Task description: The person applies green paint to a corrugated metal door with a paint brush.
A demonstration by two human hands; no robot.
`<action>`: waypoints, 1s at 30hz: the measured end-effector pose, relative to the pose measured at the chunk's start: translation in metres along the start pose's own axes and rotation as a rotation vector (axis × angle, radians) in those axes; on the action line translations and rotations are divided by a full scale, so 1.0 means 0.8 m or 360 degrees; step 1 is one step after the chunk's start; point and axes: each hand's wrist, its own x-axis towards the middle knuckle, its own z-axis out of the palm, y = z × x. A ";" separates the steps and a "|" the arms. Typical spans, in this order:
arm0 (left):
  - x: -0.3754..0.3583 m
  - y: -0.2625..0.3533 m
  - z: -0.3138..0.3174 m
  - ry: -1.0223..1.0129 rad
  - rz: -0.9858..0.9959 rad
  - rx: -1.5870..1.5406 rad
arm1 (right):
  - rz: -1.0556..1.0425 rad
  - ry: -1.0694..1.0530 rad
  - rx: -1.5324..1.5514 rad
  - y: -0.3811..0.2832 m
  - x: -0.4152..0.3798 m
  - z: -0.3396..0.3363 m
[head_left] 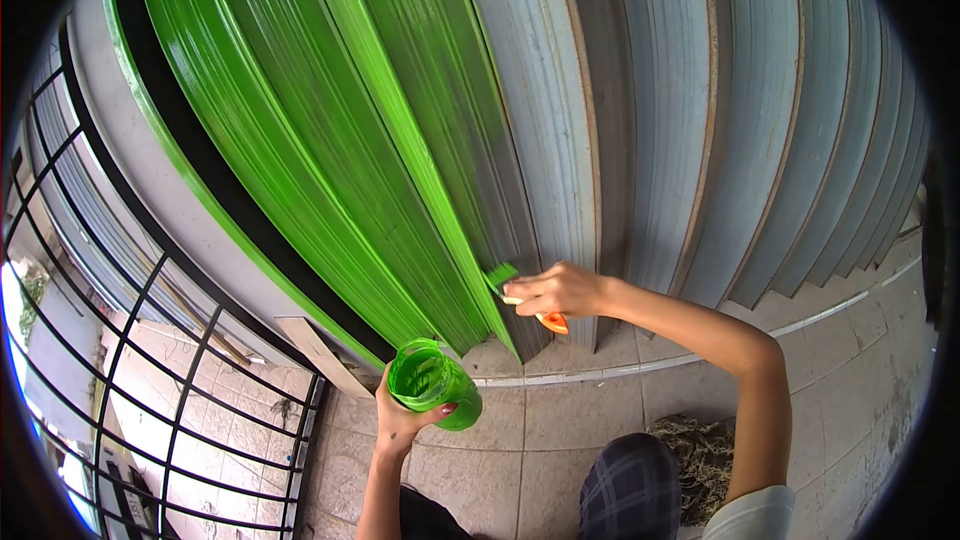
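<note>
My left hand (398,422) is wrapped round a jar of green paint (452,402), its open mouth tilted up toward me and green smeared over its rim and side. In my right hand (562,292) is a paintbrush (551,321) with an orange-tipped handle. Green-coated bristles rest against the lower part of a folding metal shutter (505,230), beside a bright green ridge. The shutter's left panels (290,90) are glossy green. Patchy, thin green lies on the panel near the brush, with bare grey metal around the bristles.
Unpainted grey panels (660,120) with rusty edges continue to the right. A black metal grille (170,410) stands at the left, near a wooden strip (325,358). Below are floor tiles (470,480), my plaid-covered knee (630,490) and a frayed mat (695,455).
</note>
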 end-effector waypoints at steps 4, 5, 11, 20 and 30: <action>0.000 0.001 0.001 -0.0011 -0.0001 -0.0017 | -0.0104 -0.0015 -0.0191 0.033 0.020 -0.041; -0.001 0.000 0.002 -0.0004 -0.0005 -0.0013 | -0.0077 0.0143 -0.0175 0.050 0.044 -0.079; 0.003 -0.005 0.004 -0.0003 -0.0022 -0.0014 | -0.0024 0.0904 -0.0467 0.084 0.138 -0.243; 0.001 0.007 0.013 0.0008 -0.0042 -0.0012 | -0.0025 -0.0414 -0.0015 0.009 0.010 -0.026; 0.013 -0.009 0.012 -0.0054 -0.0003 -0.0024 | -0.0231 0.0612 -0.0477 0.073 0.179 -0.251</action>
